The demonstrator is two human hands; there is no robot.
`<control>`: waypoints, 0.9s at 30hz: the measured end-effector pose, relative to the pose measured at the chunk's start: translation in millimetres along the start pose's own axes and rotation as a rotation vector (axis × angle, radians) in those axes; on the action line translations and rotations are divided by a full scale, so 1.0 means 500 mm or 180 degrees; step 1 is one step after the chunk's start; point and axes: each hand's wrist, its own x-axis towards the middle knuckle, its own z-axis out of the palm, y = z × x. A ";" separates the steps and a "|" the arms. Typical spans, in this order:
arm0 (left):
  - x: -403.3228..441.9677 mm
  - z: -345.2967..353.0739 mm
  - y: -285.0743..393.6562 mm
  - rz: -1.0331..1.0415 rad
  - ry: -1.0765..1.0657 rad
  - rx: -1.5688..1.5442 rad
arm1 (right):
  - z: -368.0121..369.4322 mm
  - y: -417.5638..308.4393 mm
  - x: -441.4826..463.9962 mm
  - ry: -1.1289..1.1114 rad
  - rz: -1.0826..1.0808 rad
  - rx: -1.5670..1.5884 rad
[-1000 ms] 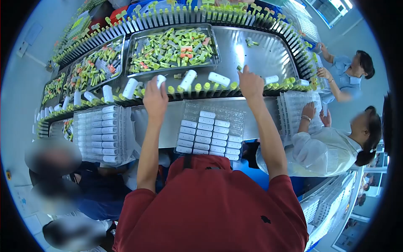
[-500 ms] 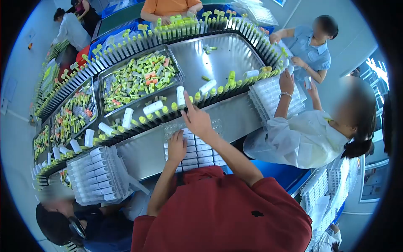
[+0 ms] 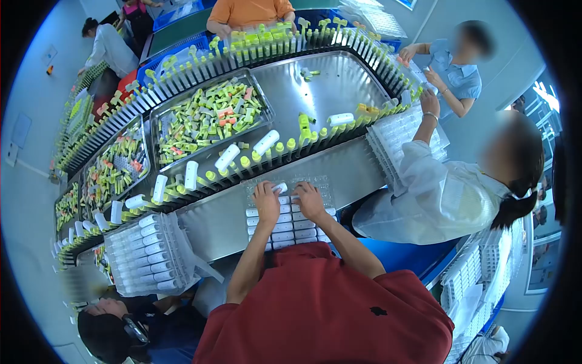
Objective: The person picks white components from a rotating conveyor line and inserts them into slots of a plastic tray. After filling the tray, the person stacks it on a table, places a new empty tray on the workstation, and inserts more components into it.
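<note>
Both my hands are over a clear plastic tray (image 3: 328,189) filled with rows of white plastic casings (image 3: 282,227). My left hand (image 3: 267,199) is closed at the tray's far left, its fingertips on a tilted white casing (image 3: 280,188). Close by to the right, my right hand (image 3: 310,201) is bent down over the same far rows. Its thumb and fingers close around a white casing's end, mostly hidden beneath them. Beyond the tray, a line of yellow-green capped holders (image 3: 245,161) carries several white casings (image 3: 227,157).
A metal tray (image 3: 270,115) heaped with yellow-green and orange parts lies inside the holder loop. Stacked clear trays stand left (image 3: 145,252) and right (image 3: 388,142). Co-workers sit on both sides, one in a white top (image 3: 448,194). Another in orange (image 3: 251,12) is opposite.
My right hand has drawn back from the line of holders to the tray, beside my left hand. The white casings on the line have shifted left.
</note>
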 end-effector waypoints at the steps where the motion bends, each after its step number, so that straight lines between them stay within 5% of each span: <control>1: 0.005 -0.008 0.008 0.0199 0.0313 -0.0003 | -0.001 0.000 -0.001 0.0297 -0.0109 0.0013; 4: 0.023 -0.060 0.036 -0.0867 -0.0392 -0.0757 | -0.021 0.013 0.003 0.1164 0.0085 0.0258; 10: 0.128 -0.264 0.155 -0.0711 -0.0004 -0.2222 | -0.262 0.056 0.129 0.2271 0.1624 0.1696; 15: 0.200 -0.342 0.142 0.0212 0.0261 -0.1492 | -0.373 0.032 0.231 0.2681 0.1174 -0.0603; 18: 0.228 -0.352 0.074 0.0452 0.0417 -0.1688 | -0.370 0.010 0.297 0.1969 0.0438 -0.0837; 22: 0.260 -0.422 0.079 -0.0348 0.0420 -0.1411 | -0.302 -0.047 0.345 0.1217 0.0281 -0.1345; 27: 0.311 -0.436 0.067 0.1049 0.0254 0.0390 | -0.235 -0.096 0.339 0.1167 0.0228 -0.1395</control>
